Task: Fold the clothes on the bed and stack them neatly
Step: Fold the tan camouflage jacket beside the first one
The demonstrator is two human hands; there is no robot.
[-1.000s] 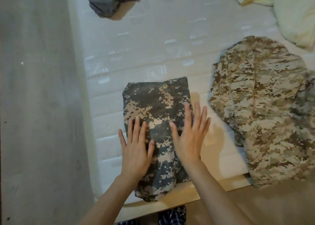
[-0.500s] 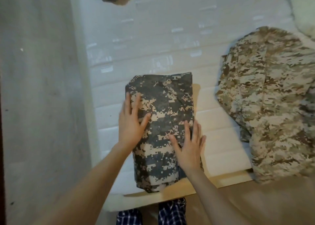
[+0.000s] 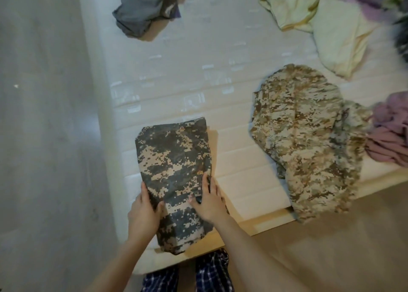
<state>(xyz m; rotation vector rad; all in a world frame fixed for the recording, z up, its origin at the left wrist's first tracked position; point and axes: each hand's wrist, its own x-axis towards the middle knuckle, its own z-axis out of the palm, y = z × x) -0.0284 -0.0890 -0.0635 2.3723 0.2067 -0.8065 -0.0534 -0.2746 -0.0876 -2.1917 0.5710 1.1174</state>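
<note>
White mattress (image 3: 176, 81) beside grey floor (image 3: 44, 137); grey camouflage garment (image 3: 174, 159), one of two, is held by left grip (image 3: 144, 210) and right grip (image 3: 209, 200).

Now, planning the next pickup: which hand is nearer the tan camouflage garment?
The right hand holds the grey camouflage bundle on the side facing the tan garment; the left hand holds the far side.

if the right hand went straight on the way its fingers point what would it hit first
The right hand would first run over more of the folded grey camouflage garment it holds, then bare mattress; the crumpled grey garment beyond lies only roughly in line.
</note>
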